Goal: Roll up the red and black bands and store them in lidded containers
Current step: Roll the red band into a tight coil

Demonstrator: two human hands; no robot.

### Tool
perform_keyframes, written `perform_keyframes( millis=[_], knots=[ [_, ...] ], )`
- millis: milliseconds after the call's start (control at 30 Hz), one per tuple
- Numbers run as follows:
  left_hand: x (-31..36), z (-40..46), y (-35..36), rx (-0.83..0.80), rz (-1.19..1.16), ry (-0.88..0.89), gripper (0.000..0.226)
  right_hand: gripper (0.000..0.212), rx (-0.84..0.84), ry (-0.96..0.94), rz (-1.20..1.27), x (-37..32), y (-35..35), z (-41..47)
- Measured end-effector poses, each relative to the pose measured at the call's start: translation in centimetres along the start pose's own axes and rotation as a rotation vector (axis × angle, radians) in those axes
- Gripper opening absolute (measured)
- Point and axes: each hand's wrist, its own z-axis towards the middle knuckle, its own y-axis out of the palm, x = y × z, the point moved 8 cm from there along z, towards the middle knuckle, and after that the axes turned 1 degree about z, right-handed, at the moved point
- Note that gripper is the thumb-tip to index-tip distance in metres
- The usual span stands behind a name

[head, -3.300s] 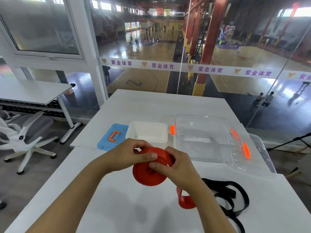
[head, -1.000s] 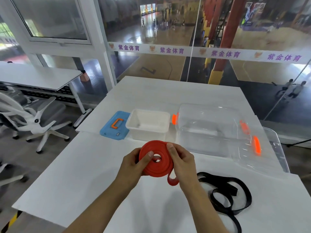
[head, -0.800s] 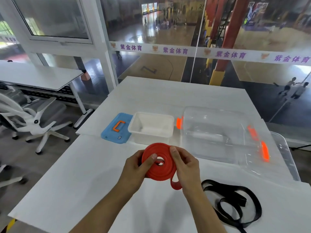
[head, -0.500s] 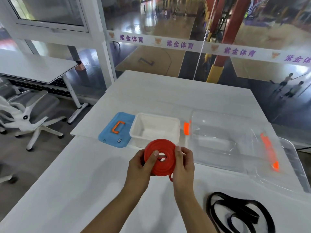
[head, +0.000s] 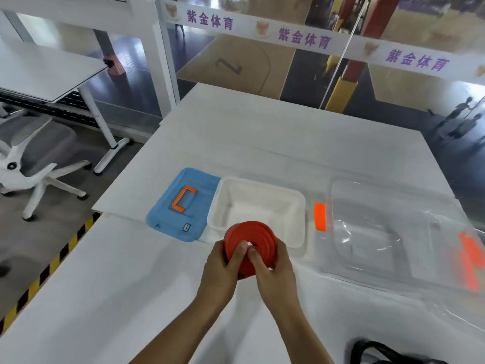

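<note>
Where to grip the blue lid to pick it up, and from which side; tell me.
Grip the orange handle on top of the blue lid, coming straight down from above. The lid lies flat on the white table, its right edge close against the white container, so the edges offer little purchase; the handle likely offers the easiest hold.

The red band (head: 250,244), which trailed a loose tail before, is now a full coil. Both hands, left (head: 223,269) and right (head: 275,271), have carried it farther, to the near rim of the white tub (head: 299,222), thumbs meeting over its centre.
</note>
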Motion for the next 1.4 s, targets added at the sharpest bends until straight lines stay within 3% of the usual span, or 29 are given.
perform_keyframes(
  millis=[133,233,400,567,767,967,1067,1233,1400],
  knots=[
    [-0.4,3.8,0.9,-0.116,0.065,-0.097,0.046,0.047,-0.007,0.019,-0.067,-0.2,0.7,4.6],
    [-0.4,7.3,0.6,-0.135,0.36,-0.089,0.034,0.047,-0.014,0.071,-0.121,0.2,0.7,8.6],
    [1.1,13.1,1.7,-0.094,0.532,-0.032,0.065,0.047,0.061,0.211,-0.186,1.7,0.7,14.5],
    [-0.5,18.4,3.6,-0.207,0.697,-0.104,0.046,0.042,0.044,0.197,-0.369,3.1,1.5,19.2],
    [-5.0,23.1,5.2,-0.306,0.824,-0.274,0.057,0.044,-0.005,0.206,-0.564,5.8,3.4,22.9],
    [-6.3,25.7,5.7,-0.325,1.053,-0.251,0.043,0.049,-0.08,0.201,-0.846,7.1,4.7,25.2],
    [-6.9,26.5,5.5,-0.319,1.094,-0.25,0.034,0.05,-0.044,0.157,-1.023,7.0,4.9,25.9],
    [-6.4,26.2,5.4,-0.268,0.944,-0.164,0.041,0.057,-0.006,0.152,-0.972,7.5,4.9,26.5],
    [-5.7,25.5,5.8,-0.351,1.018,-0.069,0.03,0.06,-0.016,0.135,-0.932,7.6,4.6,26.2]
  ],
)
